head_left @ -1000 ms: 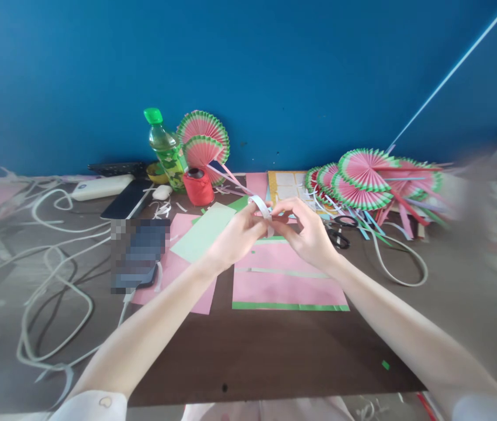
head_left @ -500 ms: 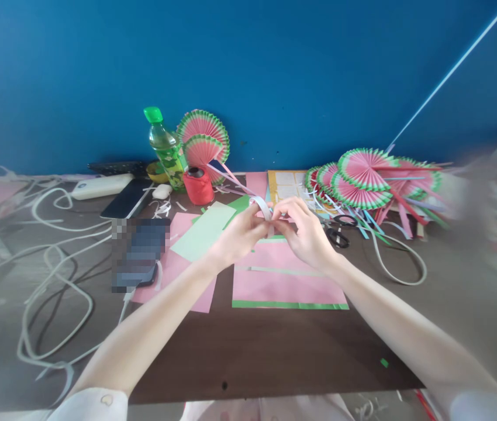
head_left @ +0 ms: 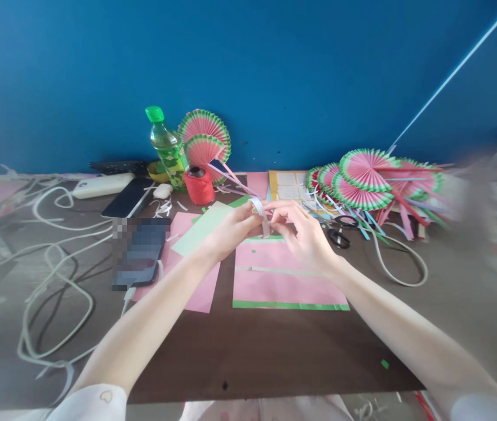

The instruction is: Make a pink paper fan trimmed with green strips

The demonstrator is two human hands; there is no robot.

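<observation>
My left hand (head_left: 231,233) holds a thin roll of white tape (head_left: 263,217), its fingers closed round it. My right hand (head_left: 303,234) meets the roll from the other side, fingers bent and fingertips at its edge. Both hands are raised over a pink sheet (head_left: 290,287) with green strips along its near and far edges. Across this sheet runs a narrow pale strip (head_left: 281,271). A pale green sheet (head_left: 202,227) and another pink sheet (head_left: 200,292) lie beside my left forearm.
Left are a phone (head_left: 143,254), looping white cables (head_left: 88,304), a green-capped bottle (head_left: 165,146) and a red spool (head_left: 199,187). Paper fans (head_left: 365,175) pile up at the right, near black-handled scissors (head_left: 338,238). A blue wall (head_left: 248,76) stands behind the table.
My left hand has shifted slightly left with the tape roll, which now stands more upright. My right fingers have moved from a pinch beside the roll to its edge.
</observation>
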